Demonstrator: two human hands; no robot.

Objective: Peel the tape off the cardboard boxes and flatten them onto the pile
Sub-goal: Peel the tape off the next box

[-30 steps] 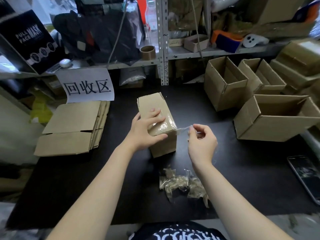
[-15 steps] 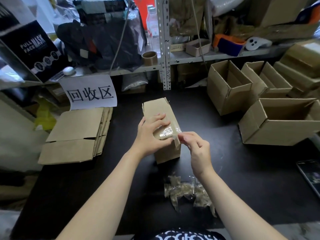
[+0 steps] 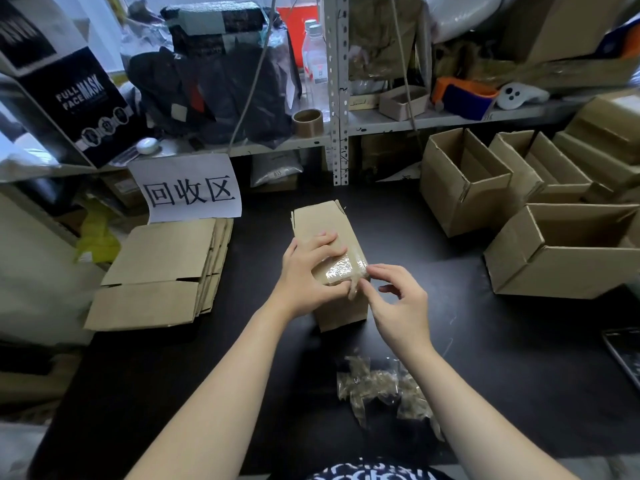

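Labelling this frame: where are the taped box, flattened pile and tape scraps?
taped box [image 3: 318, 220]: head view, top face.
flattened pile [image 3: 162, 251]: head view, top sheet.
tape scraps [image 3: 377, 386]: head view, middle.

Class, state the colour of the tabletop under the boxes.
The tabletop is black; head view shows it.
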